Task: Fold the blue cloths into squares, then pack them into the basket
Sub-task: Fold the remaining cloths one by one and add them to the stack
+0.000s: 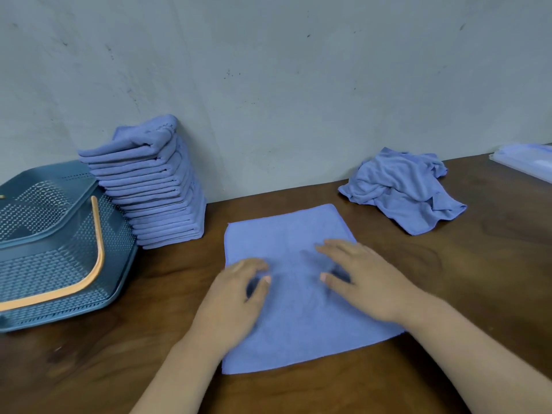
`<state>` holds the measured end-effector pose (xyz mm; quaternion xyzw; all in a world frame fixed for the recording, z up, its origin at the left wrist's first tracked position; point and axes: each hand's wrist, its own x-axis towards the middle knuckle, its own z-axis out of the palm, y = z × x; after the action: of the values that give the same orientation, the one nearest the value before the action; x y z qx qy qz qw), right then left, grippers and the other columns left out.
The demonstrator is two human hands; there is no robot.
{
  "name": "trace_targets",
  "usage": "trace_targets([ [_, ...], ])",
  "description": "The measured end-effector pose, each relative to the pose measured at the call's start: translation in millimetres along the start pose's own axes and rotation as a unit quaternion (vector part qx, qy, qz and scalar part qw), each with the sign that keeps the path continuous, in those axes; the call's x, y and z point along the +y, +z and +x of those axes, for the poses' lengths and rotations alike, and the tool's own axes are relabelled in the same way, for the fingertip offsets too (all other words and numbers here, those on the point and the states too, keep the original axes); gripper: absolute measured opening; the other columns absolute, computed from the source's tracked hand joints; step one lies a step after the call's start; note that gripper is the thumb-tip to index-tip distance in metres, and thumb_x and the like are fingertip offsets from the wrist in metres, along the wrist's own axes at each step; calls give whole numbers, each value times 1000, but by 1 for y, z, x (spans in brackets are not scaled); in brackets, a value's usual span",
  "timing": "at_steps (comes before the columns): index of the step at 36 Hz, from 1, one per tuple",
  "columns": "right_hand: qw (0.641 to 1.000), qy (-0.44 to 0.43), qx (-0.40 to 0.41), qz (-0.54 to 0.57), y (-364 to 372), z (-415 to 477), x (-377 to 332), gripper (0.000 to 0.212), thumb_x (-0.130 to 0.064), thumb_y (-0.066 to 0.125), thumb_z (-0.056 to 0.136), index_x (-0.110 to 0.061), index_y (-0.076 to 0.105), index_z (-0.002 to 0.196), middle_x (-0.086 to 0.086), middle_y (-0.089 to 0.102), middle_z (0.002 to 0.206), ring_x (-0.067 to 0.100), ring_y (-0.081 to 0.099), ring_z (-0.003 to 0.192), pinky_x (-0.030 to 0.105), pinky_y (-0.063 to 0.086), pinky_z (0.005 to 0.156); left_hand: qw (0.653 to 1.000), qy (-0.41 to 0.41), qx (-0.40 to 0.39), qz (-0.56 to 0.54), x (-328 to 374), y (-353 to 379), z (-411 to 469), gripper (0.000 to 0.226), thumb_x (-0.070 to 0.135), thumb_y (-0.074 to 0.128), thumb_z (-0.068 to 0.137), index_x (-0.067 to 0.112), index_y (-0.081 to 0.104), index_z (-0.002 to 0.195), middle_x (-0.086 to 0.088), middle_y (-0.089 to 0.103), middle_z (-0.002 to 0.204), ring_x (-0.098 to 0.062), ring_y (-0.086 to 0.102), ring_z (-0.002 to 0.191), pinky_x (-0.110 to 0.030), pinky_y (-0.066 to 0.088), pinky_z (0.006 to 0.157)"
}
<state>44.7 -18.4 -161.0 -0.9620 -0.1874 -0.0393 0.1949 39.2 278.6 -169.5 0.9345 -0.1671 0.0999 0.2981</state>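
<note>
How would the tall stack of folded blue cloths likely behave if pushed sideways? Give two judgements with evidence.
The stack of folded cloths would probably topple rather than slide: it is tall for its base and looks tilted. Its soft layers sit unevenly, so lifting from the top would likely take only a few, which would droop.

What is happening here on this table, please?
A person is working through blue cloths. The left hand and the right hand rest on a flat cloth spread on the wooden table. A tall stack of folded cloths stands against the wall, beside the basket, in which no cloth shows. A crumpled pile lies at the right, not yet folded.
</note>
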Motion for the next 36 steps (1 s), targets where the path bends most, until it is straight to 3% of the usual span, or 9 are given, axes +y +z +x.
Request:
trace_targets([
  [2, 999, -9, -29, -26, 5, -21, -14, 66, -65, 41, 105, -46, 20, 165, -18, 6, 174, 3, 7, 159, 17, -1, 122, 998, -2, -44, 42, 11, 3, -21, 52, 61, 42, 104, 37, 53, 149, 26, 43, 156, 4, 32, 149, -20, 23, 124],
  [5, 995, -7, -68, -66, 14, -37, -14, 69, -74, 21, 105, -53, -10, 163, -17, -22, 173, 2, -18, 158, 31, -2, 131, 987, -24, -107, 119, 14, 5, -38, 64, 67, 28, 106, 44, 21, 165, 30, 5, 170, 6, -5, 158, -28, 2, 131],
  [10, 991, 47, -88, -88, 9, -54, -10, 72, -80, 10, 100, -54, -21, 159, -16, -32, 169, 0, -33, 153, 35, -9, 131, 973, -66, -146, 165, 16, -3, -45, 69, 75, 15, 103, 51, -9, 164, 22, -25, 170, 0, -28, 155, -34, -11, 129],
  [15, 990, 85, -76, -87, 11, -64, -15, 75, -83, 10, 98, -51, -14, 162, -13, -26, 172, 4, -28, 156, 41, -8, 131, 975, -74, -133, 160, 17, 0, -50, 69, 77, 15, 102, 54, -6, 163, 24, -22, 170, -1, -25, 156, -38, -9, 130],
  [20, 988, 73, -59, -120, 5, -65, -20, 73, -75, 12, 103, -42, 3, 168, -8, -6, 177, 12, -11, 162, 46, -2, 132, 997, -37, -72, 12, 13, -5, -56, 55, 63, 43, 106, 52, 34, 158, 40, 17, 164, 14, 5, 154, -29, 15, 130],
  [23, 991, 30, -44, -119, 0, -57, -35, 64, -63, 16, 108, -38, 17, 167, -10, 5, 177, 11, -2, 162, 45, -2, 132, 997, -68, -25, -31, 10, -9, -56, 47, 54, 47, 106, 48, 45, 153, 43, 26, 158, 14, 15, 152, -28, 21, 129],
  [27, 996, -43, -75, -24, 5, -28, -65, 60, -59, 32, 109, -43, 19, 166, -15, 5, 176, 7, -2, 162, 38, -1, 131, 989, -85, -91, 82, 14, -4, -51, 63, 65, 30, 107, 46, 16, 165, 33, -1, 167, 2, -8, 159, -33, 1, 131],
  [30, 991, -62, -117, -33, 16, -6, -64, 65, -66, 31, 108, -46, 12, 166, -17, -1, 176, 7, -6, 161, 38, -3, 131, 976, -79, -127, 159, 20, 1, -50, 68, 71, 16, 105, 49, -5, 165, 26, -20, 169, -1, -22, 157, -35, -7, 130],
  [36, 989, 87, -107, -52, 1, 7, 1, 80, -85, 22, 96, -49, 4, 166, -10, -12, 176, 14, -15, 161, 42, -2, 131, 972, -78, -135, 175, 23, -4, -50, 67, 72, 11, 105, 50, -9, 164, 23, -21, 171, -3, -25, 157, -37, -8, 130],
])
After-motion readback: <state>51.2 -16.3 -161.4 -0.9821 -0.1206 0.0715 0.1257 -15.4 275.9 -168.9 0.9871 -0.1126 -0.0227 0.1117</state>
